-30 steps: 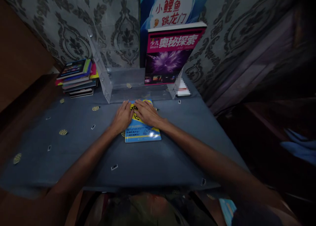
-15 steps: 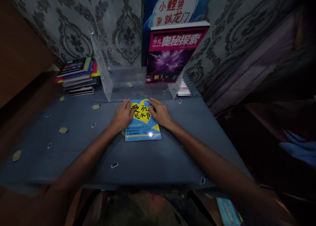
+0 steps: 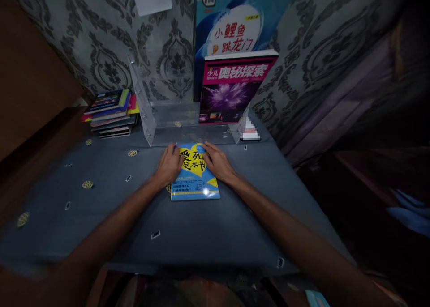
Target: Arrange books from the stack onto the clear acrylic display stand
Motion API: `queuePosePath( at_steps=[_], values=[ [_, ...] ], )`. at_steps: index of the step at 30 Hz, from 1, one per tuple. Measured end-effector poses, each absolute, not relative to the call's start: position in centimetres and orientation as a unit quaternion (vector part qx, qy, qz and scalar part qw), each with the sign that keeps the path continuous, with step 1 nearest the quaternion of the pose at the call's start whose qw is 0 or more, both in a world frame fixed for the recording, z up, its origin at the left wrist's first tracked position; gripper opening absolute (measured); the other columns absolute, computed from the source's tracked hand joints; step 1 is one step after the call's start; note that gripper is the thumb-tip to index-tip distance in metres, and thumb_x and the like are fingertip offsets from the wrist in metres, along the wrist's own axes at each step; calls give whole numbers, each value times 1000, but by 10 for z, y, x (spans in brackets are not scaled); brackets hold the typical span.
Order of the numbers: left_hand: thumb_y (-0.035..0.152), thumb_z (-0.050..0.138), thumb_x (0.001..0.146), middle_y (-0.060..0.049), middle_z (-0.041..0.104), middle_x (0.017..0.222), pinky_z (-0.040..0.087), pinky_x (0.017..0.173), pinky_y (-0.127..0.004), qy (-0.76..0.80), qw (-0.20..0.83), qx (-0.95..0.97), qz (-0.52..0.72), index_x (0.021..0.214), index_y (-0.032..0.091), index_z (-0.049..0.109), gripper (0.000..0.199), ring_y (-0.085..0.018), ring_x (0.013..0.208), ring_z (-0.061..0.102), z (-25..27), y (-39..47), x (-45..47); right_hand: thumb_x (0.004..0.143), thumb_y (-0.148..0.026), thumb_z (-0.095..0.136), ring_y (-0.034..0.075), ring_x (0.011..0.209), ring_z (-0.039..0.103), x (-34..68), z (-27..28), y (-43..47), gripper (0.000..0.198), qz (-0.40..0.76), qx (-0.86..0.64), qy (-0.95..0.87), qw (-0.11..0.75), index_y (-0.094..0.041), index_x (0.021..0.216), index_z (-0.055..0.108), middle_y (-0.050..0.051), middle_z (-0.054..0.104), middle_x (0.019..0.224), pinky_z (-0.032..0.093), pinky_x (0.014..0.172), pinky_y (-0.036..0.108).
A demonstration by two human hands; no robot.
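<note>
A blue book [image 3: 195, 191] with a yellow heart and black Chinese lettering lies flat on the cloth-covered table, its cover facing up. My left hand [image 3: 168, 164] holds its upper left edge, the thumb over the cover. On the opposite side my right hand [image 3: 220, 164] grips the upper right edge, fingers on the cover's corner. Just beyond the book stands a clear plastic book rack [image 3: 144, 108]. Leaning in the rack's right part is a purple-and-magenta book [image 3: 228, 94]. Behind it rises a larger blue picture book [image 3: 210, 34].
Several books are piled in a stack [image 3: 110, 112] left of the rack. A small pixelated object [image 3: 250, 130] sits by the rack's right end. Patterned wallpaper [image 3: 110, 56] backs the table [image 3: 110, 226]; a curtain [image 3: 346, 92] hangs at the right.
The view has tilted up slightly, so everything sits lower in the picture. Both hands stay on the blue book, and it shows no clear movement on the table.
</note>
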State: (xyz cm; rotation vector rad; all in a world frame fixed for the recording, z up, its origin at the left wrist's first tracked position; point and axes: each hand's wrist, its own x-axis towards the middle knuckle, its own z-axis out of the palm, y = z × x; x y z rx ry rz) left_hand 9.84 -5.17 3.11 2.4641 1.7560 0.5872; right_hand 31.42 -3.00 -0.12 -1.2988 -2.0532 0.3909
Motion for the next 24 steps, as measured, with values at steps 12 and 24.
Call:
queuePosePath(
  at_steps=[12, 24],
  values=[
    [26, 39, 102, -21, 59, 128, 46, 103, -49, 569, -26, 812, 125, 127, 9, 58, 36, -33, 119, 54, 41, -52, 101, 96, -23, 47, 30, 138, 53, 317, 6, -39, 44, 168, -507, -778, 332, -10, 135, 63, 18, 58, 146, 40, 119, 48],
    [24, 39, 102, -13, 55, 148, 35, 117, -44, 426, 56, 895, 123, 140, 16, 54, 41, -26, 139, 49, 39, -32, 144, 91, -19, 52, 27, 124, 63, 333, 8, -51, 40, 182, -496, -772, 355, -19, 127, 69, 10, 70, 130, 48, 109, 47]
  ],
)
